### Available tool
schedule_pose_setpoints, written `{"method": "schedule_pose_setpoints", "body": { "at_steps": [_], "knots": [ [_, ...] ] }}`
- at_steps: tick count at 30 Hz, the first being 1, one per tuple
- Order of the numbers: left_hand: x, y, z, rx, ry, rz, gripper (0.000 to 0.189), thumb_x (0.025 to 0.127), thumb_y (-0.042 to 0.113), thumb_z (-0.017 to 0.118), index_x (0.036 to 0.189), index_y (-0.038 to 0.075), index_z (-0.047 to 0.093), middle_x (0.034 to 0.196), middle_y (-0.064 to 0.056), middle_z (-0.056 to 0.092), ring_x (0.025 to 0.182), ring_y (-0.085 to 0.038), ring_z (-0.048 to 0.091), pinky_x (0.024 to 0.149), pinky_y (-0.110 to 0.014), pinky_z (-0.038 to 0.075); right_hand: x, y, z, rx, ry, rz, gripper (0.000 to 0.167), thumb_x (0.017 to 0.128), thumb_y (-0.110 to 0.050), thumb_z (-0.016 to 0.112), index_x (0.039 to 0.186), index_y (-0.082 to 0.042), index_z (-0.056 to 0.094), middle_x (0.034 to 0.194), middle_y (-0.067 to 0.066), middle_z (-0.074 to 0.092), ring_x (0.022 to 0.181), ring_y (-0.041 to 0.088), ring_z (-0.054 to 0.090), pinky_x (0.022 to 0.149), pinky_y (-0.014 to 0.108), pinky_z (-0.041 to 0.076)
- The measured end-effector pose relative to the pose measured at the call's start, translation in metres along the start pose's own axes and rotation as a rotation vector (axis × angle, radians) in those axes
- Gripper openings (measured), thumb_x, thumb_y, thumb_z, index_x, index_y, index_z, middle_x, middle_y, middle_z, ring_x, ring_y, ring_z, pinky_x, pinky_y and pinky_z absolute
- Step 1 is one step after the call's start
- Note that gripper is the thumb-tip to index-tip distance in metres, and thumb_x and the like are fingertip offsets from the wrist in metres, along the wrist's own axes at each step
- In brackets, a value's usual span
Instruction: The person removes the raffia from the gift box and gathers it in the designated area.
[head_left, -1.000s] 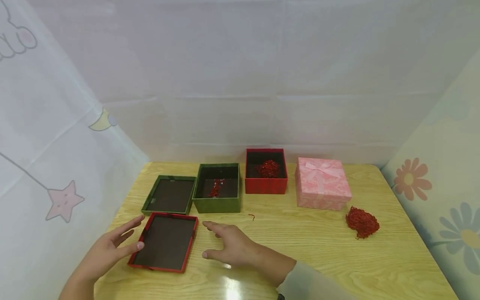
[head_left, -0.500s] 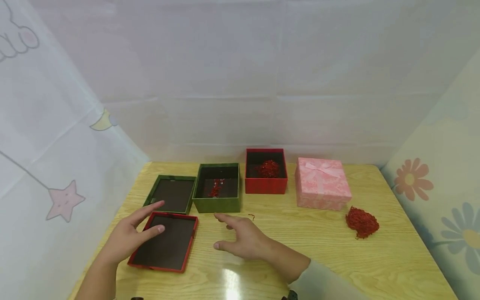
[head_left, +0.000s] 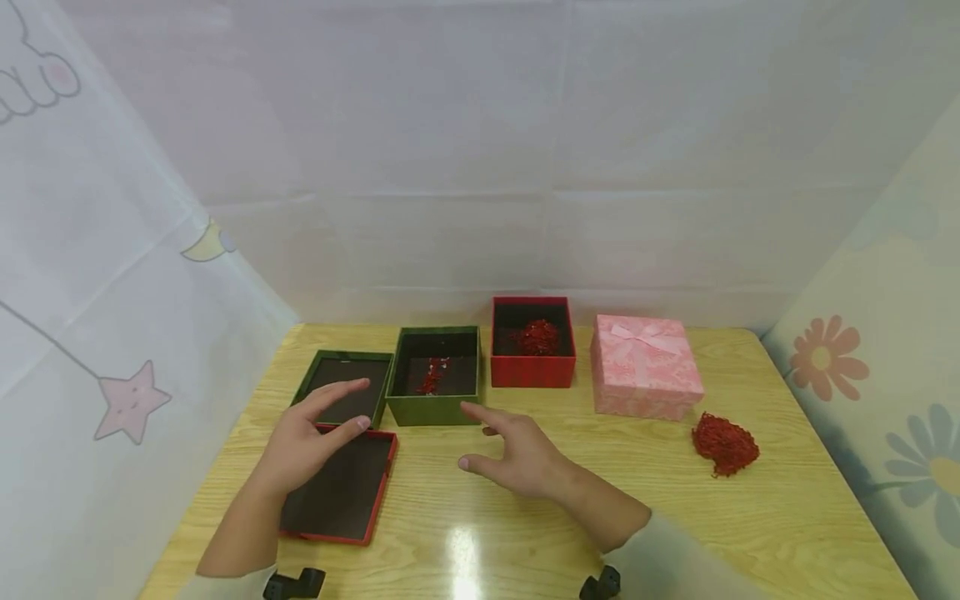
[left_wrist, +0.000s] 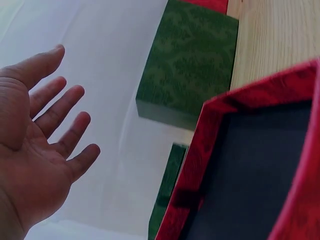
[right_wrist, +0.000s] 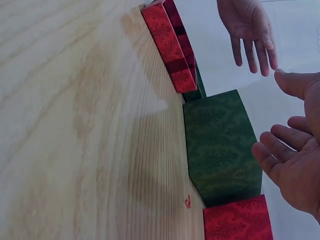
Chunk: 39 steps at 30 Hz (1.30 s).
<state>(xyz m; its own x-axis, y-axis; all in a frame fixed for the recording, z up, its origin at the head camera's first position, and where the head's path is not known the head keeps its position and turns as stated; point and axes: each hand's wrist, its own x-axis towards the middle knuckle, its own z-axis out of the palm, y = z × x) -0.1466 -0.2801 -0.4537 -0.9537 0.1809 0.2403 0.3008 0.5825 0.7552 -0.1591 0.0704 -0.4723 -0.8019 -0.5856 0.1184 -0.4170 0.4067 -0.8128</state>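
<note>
Both hands are held in the air, fingers spread and holding nothing. My left hand (head_left: 300,442) is over the red lid (head_left: 341,492), which lies inside up, and its fingers overlap the green lid (head_left: 352,383) in the head view. My right hand (head_left: 525,454) hovers just in front of the green box (head_left: 435,410), fingertips near its front right corner. That box has no lid on and holds a few red paper shreds (head_left: 432,377). In the left wrist view the left hand (left_wrist: 45,130) shows its palm, thumb raised, apart from the red lid (left_wrist: 192,170).
An uncovered red box (head_left: 532,372) with red shreds stands right of the green one. Farther right are a pink box (head_left: 647,358) with a bow and a heap of red paper shreds (head_left: 723,445). A stray red shred (right_wrist: 187,201) lies on the table (head_left: 600,492).
Both hands have moved right and farther forward, the left from the red lid's left side to above it, the right toward the green box. The boxes and lids have stayed put.
</note>
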Motion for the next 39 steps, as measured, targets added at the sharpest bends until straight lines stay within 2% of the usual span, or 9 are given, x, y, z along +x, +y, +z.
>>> {"method": "schedule_pose_setpoints", "body": {
  "at_steps": [4,8,11,16,23,29,34,37,39],
  "knots": [
    [0.011,0.003,0.008,-0.002,0.006,0.026,0.051,0.098,0.028,0.076,0.145,0.035,0.06,0.15,0.007,0.054,0.138,-0.014,0.047,0.089,-0.034,0.055,-0.002,0.003,-0.009,-0.019,0.026,0.016,0.07,0.095,-0.037,0.078,0.157,-0.023,0.048,0.154,-0.004,0.054,0.124,0.027,0.063,0.085,0.035,0.059],
    [0.024,0.008,0.017,0.015,0.014,0.053,0.05,0.097,0.03,0.077,0.144,0.031,0.063,0.149,0.003,0.056,0.141,-0.023,0.046,0.109,-0.055,0.042,-0.003,0.009,-0.019,-0.035,0.061,0.02,0.068,0.096,-0.037,0.077,0.156,-0.023,0.05,0.152,-0.004,0.056,0.123,0.029,0.064,0.074,0.035,0.06],
    [0.033,0.012,0.025,0.01,0.008,0.067,0.049,0.097,0.032,0.077,0.143,0.03,0.064,0.148,0.002,0.057,0.142,-0.025,0.046,0.109,-0.06,0.041,-0.004,0.013,-0.026,-0.059,0.094,0.02,0.067,0.095,-0.036,0.078,0.155,-0.024,0.051,0.152,-0.004,0.056,0.125,0.031,0.063,0.081,0.038,0.06],
    [0.045,0.02,0.037,-0.008,-0.018,0.056,0.048,0.098,0.037,0.075,0.144,0.031,0.063,0.15,0.004,0.054,0.144,-0.024,0.044,0.111,-0.061,0.041,-0.003,0.022,-0.035,-0.096,0.137,-0.002,0.069,0.094,-0.031,0.079,0.156,-0.022,0.05,0.149,0.001,0.059,0.13,0.035,0.06,0.106,0.053,0.05],
    [0.062,0.028,0.056,-0.026,-0.035,0.063,0.047,0.099,0.04,0.073,0.144,0.03,0.063,0.148,0.004,0.057,0.143,-0.025,0.044,0.111,-0.062,0.04,-0.001,0.03,-0.046,-0.143,0.184,0.02,0.069,0.092,-0.031,0.082,0.154,-0.023,0.052,0.147,0.001,0.061,0.133,0.03,0.058,0.106,0.053,0.05],
    [0.079,0.034,0.072,0.02,-0.036,0.053,0.047,0.1,0.04,0.071,0.144,0.029,0.063,0.143,0.004,0.06,0.139,-0.025,0.049,0.11,-0.059,0.042,0.003,0.034,-0.064,-0.195,0.221,0.007,0.069,0.094,-0.032,0.08,0.155,-0.017,0.051,0.15,0.004,0.058,0.132,0.029,0.059,0.107,0.053,0.049],
    [0.096,0.04,0.087,0.048,-0.047,0.058,0.046,0.1,0.037,0.072,0.143,0.024,0.065,0.139,0.003,0.063,0.124,-0.025,0.057,0.096,-0.052,0.052,0.01,0.039,-0.081,-0.237,0.258,0.002,0.069,0.094,-0.03,0.08,0.154,-0.014,0.051,0.149,0.01,0.058,0.138,0.033,0.054,0.11,0.055,0.047],
    [0.106,0.045,0.096,0.063,-0.066,0.068,0.044,0.1,0.035,0.072,0.142,0.021,0.067,0.14,0.002,0.063,0.108,-0.025,0.06,0.085,-0.046,0.054,0.014,0.042,-0.09,-0.279,0.28,0.031,0.07,0.093,-0.031,0.081,0.154,-0.015,0.051,0.147,0.011,0.06,0.124,0.035,0.063,0.104,0.054,0.051],
    [0.112,0.049,0.101,0.082,-0.076,0.084,0.044,0.1,0.034,0.072,0.141,0.02,0.067,0.142,-0.001,0.062,0.109,-0.026,0.064,0.092,-0.047,0.053,0.018,0.044,-0.096,-0.312,0.288,0.048,0.069,0.094,-0.032,0.08,0.155,-0.015,0.051,0.146,0.012,0.061,0.112,0.036,0.067,0.1,0.054,0.054]
  ]
}}
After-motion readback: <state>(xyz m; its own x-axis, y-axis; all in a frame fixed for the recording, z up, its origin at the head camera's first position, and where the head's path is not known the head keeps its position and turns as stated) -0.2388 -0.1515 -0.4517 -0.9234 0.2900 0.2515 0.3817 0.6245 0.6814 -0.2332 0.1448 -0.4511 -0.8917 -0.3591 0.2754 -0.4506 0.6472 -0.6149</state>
